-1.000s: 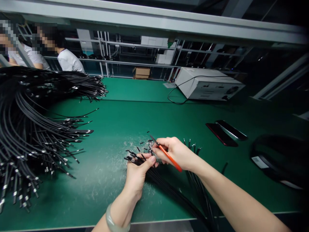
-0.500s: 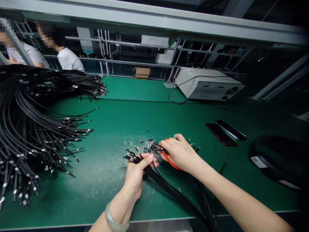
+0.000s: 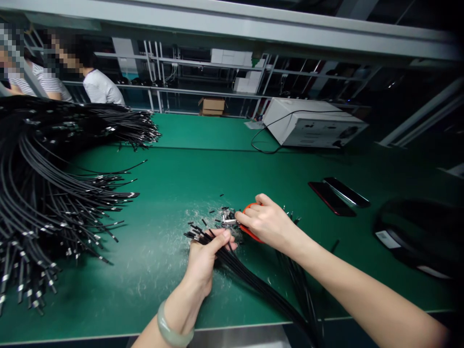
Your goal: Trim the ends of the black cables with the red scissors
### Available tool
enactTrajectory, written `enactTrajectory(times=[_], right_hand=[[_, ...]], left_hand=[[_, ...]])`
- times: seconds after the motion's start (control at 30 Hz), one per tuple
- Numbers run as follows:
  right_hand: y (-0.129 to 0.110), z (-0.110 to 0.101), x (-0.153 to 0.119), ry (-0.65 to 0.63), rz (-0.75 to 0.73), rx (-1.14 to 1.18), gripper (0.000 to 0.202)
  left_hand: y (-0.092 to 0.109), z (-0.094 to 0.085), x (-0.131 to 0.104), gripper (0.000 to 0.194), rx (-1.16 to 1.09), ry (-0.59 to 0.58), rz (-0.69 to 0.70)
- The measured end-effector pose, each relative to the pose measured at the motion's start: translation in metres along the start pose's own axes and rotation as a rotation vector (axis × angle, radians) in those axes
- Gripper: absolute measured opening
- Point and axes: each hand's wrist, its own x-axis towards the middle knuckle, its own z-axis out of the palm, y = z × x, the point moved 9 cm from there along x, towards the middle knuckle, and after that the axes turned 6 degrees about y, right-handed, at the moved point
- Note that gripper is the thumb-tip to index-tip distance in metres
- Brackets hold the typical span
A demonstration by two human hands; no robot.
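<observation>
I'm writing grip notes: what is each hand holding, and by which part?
Left hand: black cables, near their ends. Right hand: scissors, by their orange handles.

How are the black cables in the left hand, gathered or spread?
Gathered: the left hand holds the black cables near their tips, and they run together toward the table's near edge. Only the tips fan apart.

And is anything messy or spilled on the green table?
Yes: whitish strands and little black bits lie scattered on the green table near the left hand. They look odd because the black cables it holds are bunched together, while these lie loose.
</observation>
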Motion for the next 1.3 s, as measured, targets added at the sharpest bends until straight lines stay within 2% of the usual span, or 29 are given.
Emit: enactTrajectory(times=[0.4,0.6,0.7,0.97,1.3], right_hand=[[0.004,-0.001,0.005,-0.053,-0.05,0.047,0.022],[0.021,-0.002,0.001,-0.048,0.212,0.247,0.022],[0.015,-0.001,-0.002,-0.038,0.246,0.242,0.017],[-0.002,-0.005,-0.004,0.003,0.14,0.029,0.017],[-0.003,-0.017,0.005,-0.096,0.029,-0.062,0.016]], left_hand=[[-0.002,-0.003,0.001,0.03,-0.002,0.02,-0.002],[-0.002,-0.003,0.001,0.03,-0.01,0.019,-0.016],[-0.002,-0.002,0.001,0.031,-0.024,0.007,-0.015],[-0.001,0.0,0.001,0.032,-0.031,0.004,-0.018],[0.001,-0.002,0.0,0.032,0.016,0.038,0.016]])
